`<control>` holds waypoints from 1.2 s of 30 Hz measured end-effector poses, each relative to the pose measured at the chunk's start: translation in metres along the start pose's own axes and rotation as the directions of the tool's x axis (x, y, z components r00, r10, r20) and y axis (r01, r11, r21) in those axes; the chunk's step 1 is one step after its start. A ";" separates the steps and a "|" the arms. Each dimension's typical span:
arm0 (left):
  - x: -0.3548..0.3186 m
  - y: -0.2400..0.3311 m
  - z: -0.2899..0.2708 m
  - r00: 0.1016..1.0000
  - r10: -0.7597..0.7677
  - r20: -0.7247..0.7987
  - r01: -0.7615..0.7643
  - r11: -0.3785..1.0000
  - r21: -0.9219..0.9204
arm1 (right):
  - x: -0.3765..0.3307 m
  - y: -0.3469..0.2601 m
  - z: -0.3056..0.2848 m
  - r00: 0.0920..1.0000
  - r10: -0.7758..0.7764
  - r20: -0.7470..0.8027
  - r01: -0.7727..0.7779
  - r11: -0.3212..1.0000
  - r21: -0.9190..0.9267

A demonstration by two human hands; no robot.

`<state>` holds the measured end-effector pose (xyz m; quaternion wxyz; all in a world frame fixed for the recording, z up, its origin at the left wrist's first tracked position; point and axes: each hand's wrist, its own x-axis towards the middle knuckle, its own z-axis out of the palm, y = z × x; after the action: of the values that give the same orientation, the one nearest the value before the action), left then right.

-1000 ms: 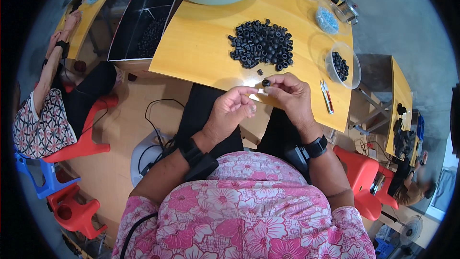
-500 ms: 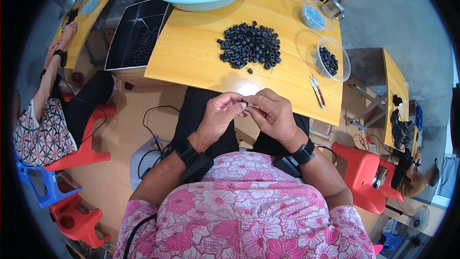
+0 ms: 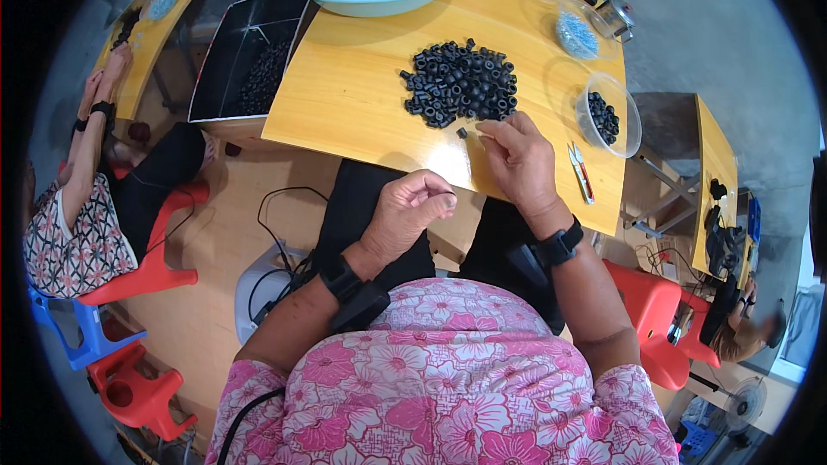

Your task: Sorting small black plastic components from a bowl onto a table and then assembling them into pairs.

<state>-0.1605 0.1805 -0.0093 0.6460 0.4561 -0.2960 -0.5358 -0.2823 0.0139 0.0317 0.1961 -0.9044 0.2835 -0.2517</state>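
Observation:
A heap of small black ring-shaped parts (image 3: 461,82) lies on the yellow table (image 3: 345,77), with a single black part (image 3: 463,133) at its near edge. My left hand (image 3: 405,211) is in front of the table edge, thumb and forefinger pinched on a small black part, of which only a dark sliver shows at the fingertips. My right hand (image 3: 523,159) is over the table at the near right of the heap. Its fingers are curled and pinched together; whatever is between them is too small to make out.
Scissor-like thread snips (image 3: 581,174) and a clear bowl of black parts (image 3: 602,117) stand right of the heap. Farther back are a container of pale blue bits (image 3: 576,36) and a turquoise basin (image 3: 379,5) of black parts. A co-worker (image 3: 82,215) sits at the left.
My hands have come apart. The right hand has moved forward and right to the heap, while the left stays near its place with fingers pinched.

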 end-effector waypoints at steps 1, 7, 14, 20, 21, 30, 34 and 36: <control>0.000 0.001 0.000 1.000 -0.001 -0.002 0.001 1.000 -0.001 | 0.004 0.002 0.002 1.000 0.000 0.002 0.000 1.000 0.001; 0.000 0.003 0.000 0.999 -0.026 -0.021 0.025 0.999 -0.028 | 0.018 0.001 0.007 0.999 0.000 0.051 0.004 0.997 -0.078; 0.001 0.005 0.001 0.999 -0.028 -0.018 0.027 0.998 -0.050 | 0.024 0.000 0.003 0.991 0.000 0.134 0.017 0.992 -0.126; 0.001 0.000 -0.001 1.000 -0.012 -0.016 0.012 0.999 -0.039 | 0.018 0.004 0.005 0.981 0.006 0.195 0.029 0.983 -0.179; 0.002 0.000 -0.001 1.000 -0.006 -0.019 0.006 1.000 -0.018 | 0.017 0.004 0.006 0.979 0.003 0.203 0.038 0.979 -0.200; 0.002 -0.007 -0.004 1.000 0.005 -0.012 -0.004 0.997 0.080 | -0.009 0.000 0.006 0.987 -0.045 0.155 0.074 0.979 -0.192; 0.002 -0.006 -0.002 1.000 0.008 -0.004 -0.007 0.998 0.066 | -0.020 0.005 0.005 0.985 -0.081 0.153 0.114 0.968 -0.225; 0.001 -0.009 -0.001 1.000 0.007 -0.009 -0.006 0.998 0.070 | -0.024 0.006 0.004 0.981 -0.105 0.162 0.141 0.964 -0.226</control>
<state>-0.1627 0.1794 -0.0180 0.6327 0.4799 -0.3132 -0.5208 -0.2997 0.0247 0.0172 0.0915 -0.9534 0.2392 -0.1597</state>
